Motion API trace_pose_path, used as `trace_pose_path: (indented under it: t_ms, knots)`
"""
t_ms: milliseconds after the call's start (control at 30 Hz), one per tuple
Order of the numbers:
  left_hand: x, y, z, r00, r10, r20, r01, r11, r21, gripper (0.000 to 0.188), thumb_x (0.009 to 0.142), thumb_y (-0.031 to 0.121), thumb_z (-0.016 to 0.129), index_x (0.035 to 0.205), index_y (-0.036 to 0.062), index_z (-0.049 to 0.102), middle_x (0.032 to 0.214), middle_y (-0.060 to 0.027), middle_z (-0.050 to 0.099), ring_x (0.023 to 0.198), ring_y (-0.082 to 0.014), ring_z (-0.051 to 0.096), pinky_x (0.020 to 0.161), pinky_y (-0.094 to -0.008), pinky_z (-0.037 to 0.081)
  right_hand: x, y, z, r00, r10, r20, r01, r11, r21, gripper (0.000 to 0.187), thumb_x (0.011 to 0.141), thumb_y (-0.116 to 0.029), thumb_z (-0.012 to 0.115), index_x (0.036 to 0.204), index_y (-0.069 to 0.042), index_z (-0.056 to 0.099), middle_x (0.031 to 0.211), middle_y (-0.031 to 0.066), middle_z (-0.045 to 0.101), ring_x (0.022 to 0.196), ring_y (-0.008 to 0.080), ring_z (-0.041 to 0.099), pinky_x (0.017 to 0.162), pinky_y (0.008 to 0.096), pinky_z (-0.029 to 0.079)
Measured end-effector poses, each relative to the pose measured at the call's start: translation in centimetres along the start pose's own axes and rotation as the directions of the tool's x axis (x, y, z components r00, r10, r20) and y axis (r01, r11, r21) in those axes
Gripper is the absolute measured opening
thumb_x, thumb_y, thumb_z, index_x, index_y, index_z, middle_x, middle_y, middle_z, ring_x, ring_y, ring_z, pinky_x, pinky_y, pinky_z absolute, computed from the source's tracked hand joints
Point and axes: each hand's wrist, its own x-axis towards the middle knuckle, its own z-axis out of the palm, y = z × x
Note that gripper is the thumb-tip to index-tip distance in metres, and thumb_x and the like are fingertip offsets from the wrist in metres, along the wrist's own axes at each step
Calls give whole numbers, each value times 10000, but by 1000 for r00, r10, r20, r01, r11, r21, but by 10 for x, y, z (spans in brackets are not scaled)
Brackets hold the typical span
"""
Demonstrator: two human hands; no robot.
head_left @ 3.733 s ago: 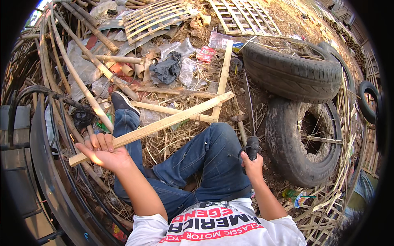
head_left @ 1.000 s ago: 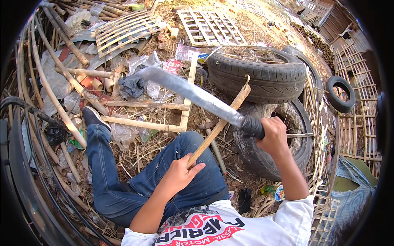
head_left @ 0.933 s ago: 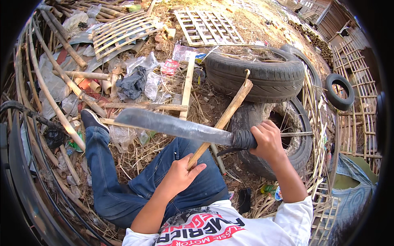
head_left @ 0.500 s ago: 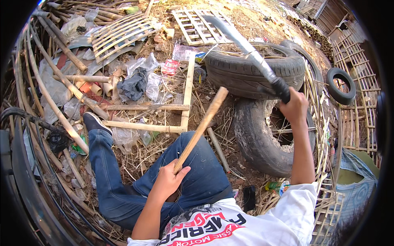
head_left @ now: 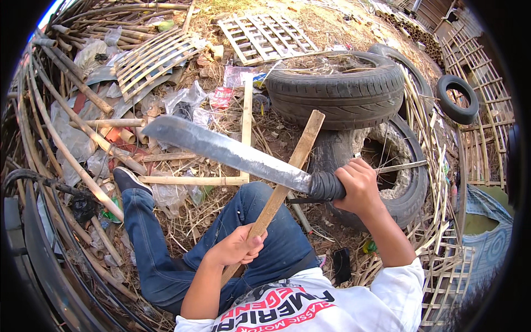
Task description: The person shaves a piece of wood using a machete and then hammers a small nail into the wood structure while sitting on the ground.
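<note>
My left hand [head_left: 237,246] is wrapped round a flat bamboo slat [head_left: 303,143], which slants up and to the right in front of my bent knee. The slat's lower end shows below my fist. My right hand [head_left: 358,185] grips the black wrapped handle of a machete [head_left: 221,150]. Its long, worn blade points left and crosses over the slat near the handle. Whether the edge touches the wood, I cannot tell. Behind the slat's top lies a large tyre [head_left: 332,94], resting on a lower tyre [head_left: 414,174] with a rough pale filling.
Two bamboo lattice panels [head_left: 268,36] lie at the back. A bamboo frame [head_left: 193,180] rests near my shoe [head_left: 131,179]. Bamboo poles [head_left: 83,80] and plastic scraps crowd the left. Thin strips [head_left: 423,127] and a small tyre [head_left: 457,99] are on the right.
The machete has come down from its raised position, and its blade now points left across the slat. The slat has tilted farther right, and more of it shows below my left hand.
</note>
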Motion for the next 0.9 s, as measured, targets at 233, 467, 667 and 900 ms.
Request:
trace_pose_path:
  t_ms: [233,467,667,900]
  knots:
    - [-10,-20,-8,984,38,171,-44,999,32,465,923,537,555,990,97,420,609,63,312,462,-28,273,396,-191,237,0,53,6,977,197,-77,-204,973,-103,309,479,-77,710,739,-48,546,648,128,581,629,351,583,635,420,475]
    - [-17,0,-9,994,-12,110,18,998,-60,588,882,647,513,1013,80,426,606,51,298,462,-23,240,389,-187,207,-31,3,23,967,251,47,-250,968,-21,282,515,-66,713,755,-55,567,654,127,599,635,350,604,641,416,485]
    - [-16,-5,-12,995,-96,-16,95,993,-68,647,819,725,505,960,103,394,562,61,282,435,-20,225,387,-199,186,-46,13,16,773,630,-70,-580,748,324,215,631,-45,661,837,3,624,652,167,615,627,378,639,592,395,490]
    - [3,-9,2,982,-181,56,180,983,34,605,882,677,460,962,78,426,579,52,270,451,-35,235,390,-206,204,-27,10,1,995,80,61,-87,990,115,387,378,-84,718,731,-40,566,691,114,602,673,330,593,667,407,485]
